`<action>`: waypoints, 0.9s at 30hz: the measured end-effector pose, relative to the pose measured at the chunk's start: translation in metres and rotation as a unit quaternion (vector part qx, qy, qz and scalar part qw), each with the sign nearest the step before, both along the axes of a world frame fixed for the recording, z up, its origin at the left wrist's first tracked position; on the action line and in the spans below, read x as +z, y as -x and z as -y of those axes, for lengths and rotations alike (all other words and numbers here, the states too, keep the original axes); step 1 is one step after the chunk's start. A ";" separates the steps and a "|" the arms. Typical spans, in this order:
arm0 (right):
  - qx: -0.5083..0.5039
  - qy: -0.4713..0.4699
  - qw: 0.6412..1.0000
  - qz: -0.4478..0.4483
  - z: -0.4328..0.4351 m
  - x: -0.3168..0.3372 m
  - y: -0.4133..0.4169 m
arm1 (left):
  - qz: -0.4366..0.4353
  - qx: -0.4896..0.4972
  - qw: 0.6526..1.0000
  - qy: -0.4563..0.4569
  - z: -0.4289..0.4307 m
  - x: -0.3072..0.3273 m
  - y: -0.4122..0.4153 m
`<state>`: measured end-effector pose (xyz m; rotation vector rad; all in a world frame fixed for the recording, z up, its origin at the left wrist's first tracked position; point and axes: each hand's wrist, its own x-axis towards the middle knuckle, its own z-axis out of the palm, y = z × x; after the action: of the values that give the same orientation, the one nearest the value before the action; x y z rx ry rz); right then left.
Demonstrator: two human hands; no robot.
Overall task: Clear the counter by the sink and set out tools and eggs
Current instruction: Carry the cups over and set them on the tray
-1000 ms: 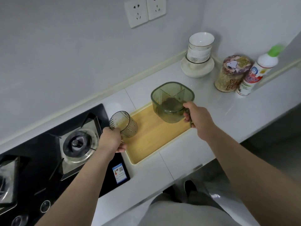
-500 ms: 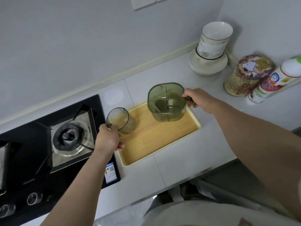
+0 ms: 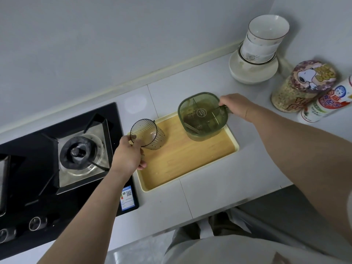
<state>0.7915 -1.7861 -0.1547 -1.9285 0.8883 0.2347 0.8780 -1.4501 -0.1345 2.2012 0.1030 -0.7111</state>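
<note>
Two hands were over the tray: the left hand gripped a tilted smoky cup at nine o'clock, the right hand curled round the handle of the green container at one o'clock, hiding most of it.

1. The pale bench in front of me holds a yellow tray in the middle.
2. A black stove sits on my left.
3. White bowls, a dog jar and a bottle stand far right.
</note>
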 end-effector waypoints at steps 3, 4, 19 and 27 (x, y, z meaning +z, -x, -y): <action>-0.009 0.034 0.999 0.033 -0.001 -0.002 -0.005 | 0.003 -0.002 1.000 -0.005 -0.001 -0.002 -0.005; -0.017 0.042 0.998 0.046 -0.001 -0.002 -0.006 | 0.005 -0.004 1.000 -0.010 -0.001 -0.003 -0.006; 0.249 0.435 0.857 0.122 -0.097 -0.002 0.002 | 0.033 -0.007 0.999 -0.036 0.005 -0.007 -0.027; 0.276 0.439 0.852 0.069 -0.105 -0.016 0.009 | 0.050 -0.030 0.998 -0.007 0.000 -0.007 -0.034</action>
<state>0.7823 -1.6816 -0.1705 -3.0016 0.3064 0.0019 0.9116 -1.4504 -0.1417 2.2572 -0.0092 -0.6338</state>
